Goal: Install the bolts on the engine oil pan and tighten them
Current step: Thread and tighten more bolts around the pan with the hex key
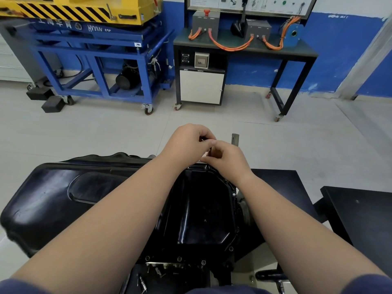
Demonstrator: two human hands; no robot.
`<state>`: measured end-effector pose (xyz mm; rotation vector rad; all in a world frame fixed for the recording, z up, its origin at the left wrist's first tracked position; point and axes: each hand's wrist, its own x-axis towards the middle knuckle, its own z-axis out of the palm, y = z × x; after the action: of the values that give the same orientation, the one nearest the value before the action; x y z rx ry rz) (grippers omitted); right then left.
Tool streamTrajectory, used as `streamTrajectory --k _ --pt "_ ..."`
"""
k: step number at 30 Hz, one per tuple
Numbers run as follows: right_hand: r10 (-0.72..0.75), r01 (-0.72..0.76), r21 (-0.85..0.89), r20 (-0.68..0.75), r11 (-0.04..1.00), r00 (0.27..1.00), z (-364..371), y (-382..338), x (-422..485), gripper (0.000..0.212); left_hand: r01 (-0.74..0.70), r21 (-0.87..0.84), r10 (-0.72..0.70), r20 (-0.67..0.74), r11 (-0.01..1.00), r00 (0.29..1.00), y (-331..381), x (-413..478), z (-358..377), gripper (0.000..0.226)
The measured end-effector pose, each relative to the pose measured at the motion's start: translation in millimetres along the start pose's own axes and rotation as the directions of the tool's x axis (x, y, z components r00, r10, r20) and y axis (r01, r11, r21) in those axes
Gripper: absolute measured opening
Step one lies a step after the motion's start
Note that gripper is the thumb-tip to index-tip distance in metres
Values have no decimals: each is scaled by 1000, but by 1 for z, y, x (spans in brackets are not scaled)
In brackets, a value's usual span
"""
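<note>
Oil pan (201, 209) is lying rigid and heavy-looking before the person, with bolts (203, 262) sitting in its near flange. At the far rim the left hand (191, 143) is gripping the top of a slim tool (210, 153), and the right hand (226, 159) is pinching its shaft lower down. Such small bolts are probably slippery, so fingers should be taking them by the head.

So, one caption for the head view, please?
Left hand and right hand hold a thin tool at the far rim of the oil pan.
</note>
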<state>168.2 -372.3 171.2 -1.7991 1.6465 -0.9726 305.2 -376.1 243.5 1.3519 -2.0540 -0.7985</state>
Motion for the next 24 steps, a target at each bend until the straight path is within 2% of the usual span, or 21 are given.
streamTrajectory --k 2,6,7,11,12,16,18,21,24 --pt "-3 1 23 59 1000 998 -3 0 0 9 -3 2 3 0 1000 1000 1 0 0 12" --pt "-59 61 -12 141 998 988 -10 1 -1 15 -2 -21 2 -14 1000 1000 -1 2 1 5" --pt "-61 64 -21 132 998 989 -10 1 -1 14 -3 -37 2 -31 999 1000 -1 2 2 3" --pt "-26 26 -15 33 1000 999 -9 4 1 2 36 -116 -46 -81 993 996 -2 4 3 31" --pt "-12 12 -7 7 1000 1000 -8 4 2 7 40 -107 -49 -75 993 996 -2 4 3 33" --pt "-14 11 -50 -57 999 998 -1 6 2 26 10 -39 -11 -26 999 1000 -3 4 3 15" --pt "-18 15 -50 -62 999 998 0 5 2 24 -9 -25 9 -12 1000 1000 -3 3 2 4" --pt "-20 17 -64 -48 998 999 0 5 2 21 -9 -23 9 -11 1000 1000 -3 3 1 9" --pt "-17 17 -15 34 1000 999 -7 3 0 8 -15 -16 15 9 1000 1000 -3 4 1 11"
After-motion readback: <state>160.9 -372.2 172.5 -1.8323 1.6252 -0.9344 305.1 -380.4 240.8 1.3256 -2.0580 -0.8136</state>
